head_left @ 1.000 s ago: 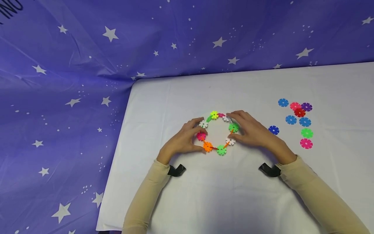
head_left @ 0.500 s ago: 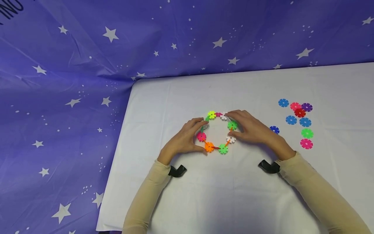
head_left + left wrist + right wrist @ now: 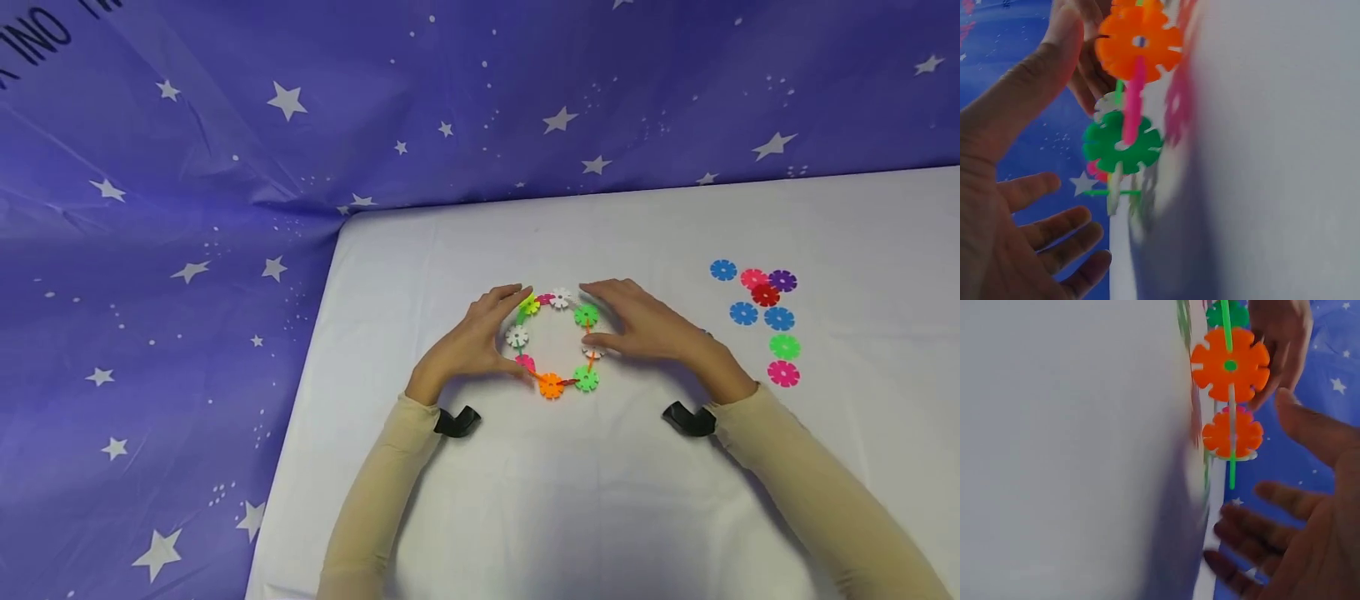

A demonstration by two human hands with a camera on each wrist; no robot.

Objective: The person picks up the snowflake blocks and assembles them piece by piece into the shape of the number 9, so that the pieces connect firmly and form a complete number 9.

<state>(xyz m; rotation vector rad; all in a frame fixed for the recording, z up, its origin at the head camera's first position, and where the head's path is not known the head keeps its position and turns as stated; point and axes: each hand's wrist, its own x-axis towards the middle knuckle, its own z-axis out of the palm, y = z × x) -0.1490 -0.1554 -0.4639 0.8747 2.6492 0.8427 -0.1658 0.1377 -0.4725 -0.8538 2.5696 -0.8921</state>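
Observation:
A ring of linked notched plastic discs (image 3: 551, 386) stands on the white cloth between both hands, in orange, green, pink, white and yellow. Some discs face up and others stand edge-on. My left hand (image 3: 472, 337) curves around the ring's left side, fingers spread, thumb near a pink disc (image 3: 525, 363). On the opposite side, my right hand (image 3: 645, 325) is spread loosely, its thumb over a white disc (image 3: 592, 353) that it partly hides. In the left wrist view an orange disc (image 3: 1141, 44) is beside the thumb, and the fingers are apart from the ring. The right wrist view shows relaxed fingers beside orange discs (image 3: 1230, 365).
Several loose discs lie at the right, among them a purple one (image 3: 783, 281), a red one (image 3: 765, 295) and a green one (image 3: 785, 347). A dark blue disc is almost hidden behind the right wrist. A star-patterned purple curtain (image 3: 450, 100) borders the white table (image 3: 540, 508).
The ring has turned counterclockwise: its yellow disc moved left, its orange disc moved right. The left hand moved slightly up, and the right fingertips came away from the upper white disc. Loose discs stay put.

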